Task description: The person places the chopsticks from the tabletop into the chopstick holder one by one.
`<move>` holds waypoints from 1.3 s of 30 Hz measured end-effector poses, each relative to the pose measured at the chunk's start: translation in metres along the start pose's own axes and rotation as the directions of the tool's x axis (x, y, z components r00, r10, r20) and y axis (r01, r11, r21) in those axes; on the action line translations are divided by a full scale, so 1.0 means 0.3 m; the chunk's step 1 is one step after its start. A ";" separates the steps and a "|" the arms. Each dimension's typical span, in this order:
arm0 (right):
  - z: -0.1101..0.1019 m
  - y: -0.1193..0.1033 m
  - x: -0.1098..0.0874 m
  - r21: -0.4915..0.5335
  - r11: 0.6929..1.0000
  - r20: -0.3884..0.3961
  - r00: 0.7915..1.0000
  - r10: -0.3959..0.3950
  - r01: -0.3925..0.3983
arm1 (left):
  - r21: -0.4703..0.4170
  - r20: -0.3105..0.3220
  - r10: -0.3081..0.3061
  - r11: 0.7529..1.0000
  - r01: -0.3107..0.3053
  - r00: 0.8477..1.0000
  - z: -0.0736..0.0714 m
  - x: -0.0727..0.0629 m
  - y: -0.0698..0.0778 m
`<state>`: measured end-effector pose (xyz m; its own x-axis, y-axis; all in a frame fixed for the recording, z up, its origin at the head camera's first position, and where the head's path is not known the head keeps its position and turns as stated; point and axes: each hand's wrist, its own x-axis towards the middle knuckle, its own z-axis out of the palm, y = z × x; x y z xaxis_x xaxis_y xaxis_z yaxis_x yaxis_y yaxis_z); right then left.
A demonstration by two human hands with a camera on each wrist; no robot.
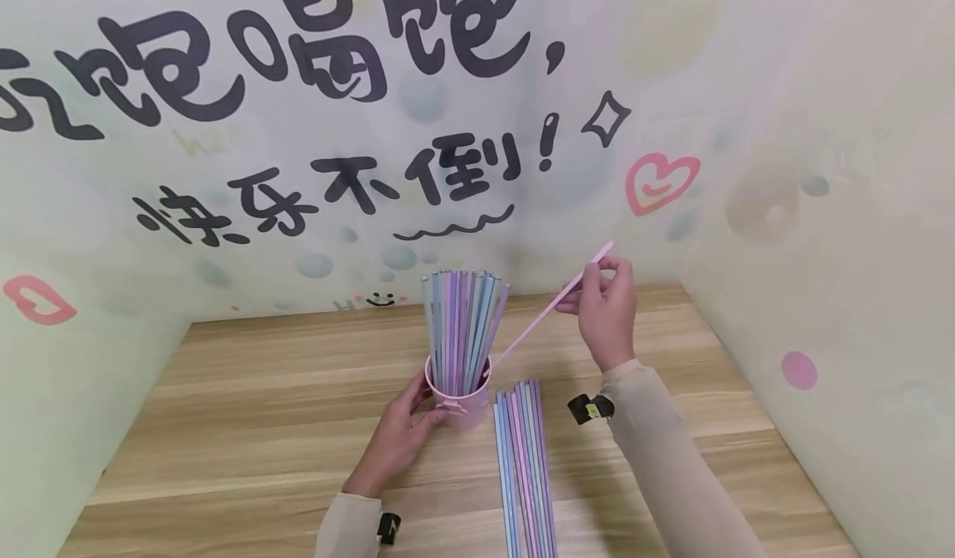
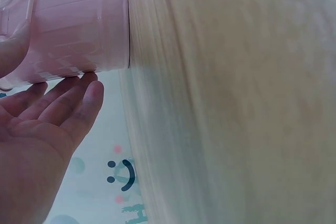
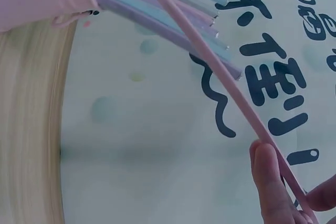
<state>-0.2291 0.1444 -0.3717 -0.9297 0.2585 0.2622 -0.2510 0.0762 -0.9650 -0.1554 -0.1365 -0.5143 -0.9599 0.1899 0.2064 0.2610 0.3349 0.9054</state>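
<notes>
My left hand [image 1: 400,438] holds a pink plastic cup [image 1: 472,411] at its near left side. In the left wrist view, fingertips touch the cup's wall and the thumb lies by its handle [image 2: 26,17]. A bunch of long pastel sticks [image 1: 462,326] in blue, purple and pink stands in the cup, leaning slightly apart. My right hand [image 1: 610,313], raised to the right of the cup, pinches a slim pink stick [image 1: 548,308] near its upper end. The stick slants down left, its lower end right at the cup's rim. Its exact kind does not show.
Several more pastel sticks [image 1: 525,467] lie side by side on the wooden table [image 1: 276,425], just right of the cup and running toward me. A printed wall [image 1: 522,201] rises behind the table, and another wall [image 1: 828,293] borders its right side.
</notes>
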 end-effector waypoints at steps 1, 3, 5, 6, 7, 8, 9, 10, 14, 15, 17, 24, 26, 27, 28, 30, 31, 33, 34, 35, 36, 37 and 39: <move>0.005 -0.004 0.001 0.008 1.000 -0.009 1.000 -0.010 0.010 | 0.002 -0.002 0.003 1.000 -0.003 1.000 0.000 0.000 0.000; 0.018 -0.012 0.001 0.016 1.000 -0.015 1.000 -0.026 0.027 | 0.004 -0.003 0.003 1.000 -0.003 1.000 -0.001 0.000 -0.001; 0.032 -0.014 -0.002 0.012 0.999 -0.013 0.999 -0.038 0.038 | -0.003 -0.002 0.000 1.000 0.000 1.000 -0.002 0.000 0.000; 0.040 -0.012 -0.004 0.009 0.999 -0.008 0.999 -0.044 0.045 | -0.006 -0.001 -0.007 1.000 0.007 1.000 -0.002 0.000 0.002; 0.048 -0.011 -0.006 0.007 0.999 -0.002 0.999 -0.047 0.047 | -0.011 0.001 -0.012 1.000 0.012 1.000 -0.002 0.000 0.003; 0.055 -0.007 -0.009 0.003 0.999 0.008 0.999 -0.050 0.050 | -0.017 0.002 -0.019 1.000 0.019 1.000 -0.002 0.000 0.003; 0.065 -0.002 -0.011 0.002 0.999 0.018 0.999 -0.048 0.048 | -0.020 0.005 -0.022 1.000 0.023 1.000 -0.002 0.000 0.003; 0.072 0.003 -0.016 0.000 0.998 0.032 0.998 -0.057 0.057 | -0.022 0.006 -0.027 0.999 0.027 1.000 -0.001 0.000 0.005; 0.104 0.030 -0.044 -0.018 0.996 0.101 0.991 -0.082 0.085 | -0.014 0.008 -0.028 0.999 0.028 1.000 -0.001 0.002 0.006; 0.112 0.039 -0.054 -0.026 0.996 0.117 0.990 -0.084 0.087 | -0.011 0.009 -0.024 1.000 0.024 1.000 -0.001 0.002 0.005; 0.126 0.060 -0.071 -0.052 0.994 0.145 0.986 -0.085 0.094 | -0.007 0.008 -0.021 1.000 0.021 1.000 -0.001 0.003 0.005; 0.173 0.111 -0.118 -0.172 0.979 0.204 0.976 -0.070 0.106 | -0.011 0.005 -0.014 1.000 0.014 1.000 0.002 0.004 0.002; 0.184 0.120 -0.129 -0.201 0.973 0.211 0.975 -0.072 0.115 | -0.008 0.004 -0.006 1.000 0.006 1.000 0.003 0.003 0.000; 0.189 0.124 -0.134 -0.221 0.968 0.213 0.974 -0.074 0.122 | -0.006 0.003 -0.002 1.000 0.002 1.000 0.003 0.003 -0.001; 0.193 0.128 -0.139 -0.242 0.961 0.214 0.974 -0.080 0.133 | -0.006 0.004 0.001 1.000 0.000 1.000 0.003 0.002 -0.001; 0.200 0.134 -0.145 -0.273 0.950 0.213 0.972 -0.094 0.152 | -0.007 0.005 -0.002 1.000 0.002 1.000 0.003 0.002 -0.002; 0.203 0.135 -0.147 -0.285 0.945 0.213 0.972 -0.099 0.159 | -0.006 0.006 -0.007 1.000 0.007 1.000 0.002 0.002 -0.001; 0.208 0.136 -0.149 -0.303 0.937 0.214 0.971 -0.108 0.171 | -0.008 0.008 -0.022 1.000 0.022 1.000 0.001 0.001 0.001; 0.209 0.136 -0.149 -0.306 0.936 0.212 0.971 -0.111 0.174 | -0.010 0.010 -0.029 1.000 0.030 1.000 0.000 0.001 0.004; 0.210 0.135 -0.149 -0.305 0.936 0.212 0.971 -0.111 0.174 | -0.010 0.011 -0.035 0.999 0.035 0.999 0.000 0.001 0.005; 0.211 0.135 -0.149 -0.303 0.937 0.212 0.971 -0.109 0.172 | -0.009 0.013 -0.038 0.999 0.038 0.999 0.000 0.002 0.005; 0.211 0.134 -0.149 -0.303 0.938 0.215 0.971 -0.106 0.169 | -0.009 0.014 -0.043 0.999 0.043 0.999 -0.001 0.001 0.007; 0.212 0.134 -0.151 -0.306 0.938 0.226 0.969 -0.098 0.166 | -0.006 0.016 -0.044 0.999 0.044 0.999 -0.001 0.000 0.006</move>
<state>-0.2143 0.0745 -0.4227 -0.9374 0.0259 0.3472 -0.3070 0.4086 -0.8595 -0.1551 -0.1361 -0.5126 -0.9685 0.1902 0.1607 0.2182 0.3372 0.9158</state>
